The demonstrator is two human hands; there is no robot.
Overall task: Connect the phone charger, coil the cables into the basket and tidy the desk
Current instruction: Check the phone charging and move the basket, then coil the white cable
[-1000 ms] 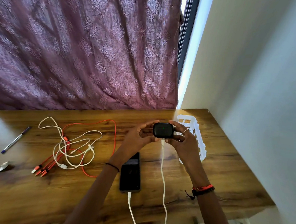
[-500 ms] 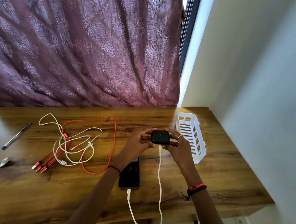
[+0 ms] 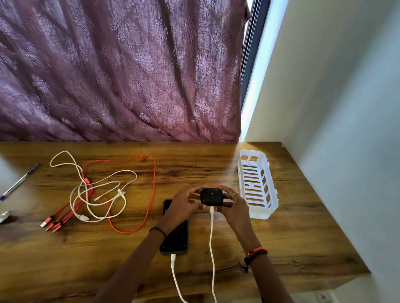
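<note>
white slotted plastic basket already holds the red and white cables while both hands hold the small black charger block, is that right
Not quite. The head view shows the red and white cables lying tangled on the wooden desk, outside the white slotted plastic basket. The left hand and right hand do hold the small black charger block.

Both hands, left hand (image 3: 183,203) and right hand (image 3: 236,209), hold a small black charger box (image 3: 211,196) with a tiny green light. Its white cable (image 3: 212,242) loops down to the flat black phone (image 3: 176,240) on the brown wooden desk (image 3: 115,259). A white plastic basket (image 3: 261,212) stands near the right hand.
</note>
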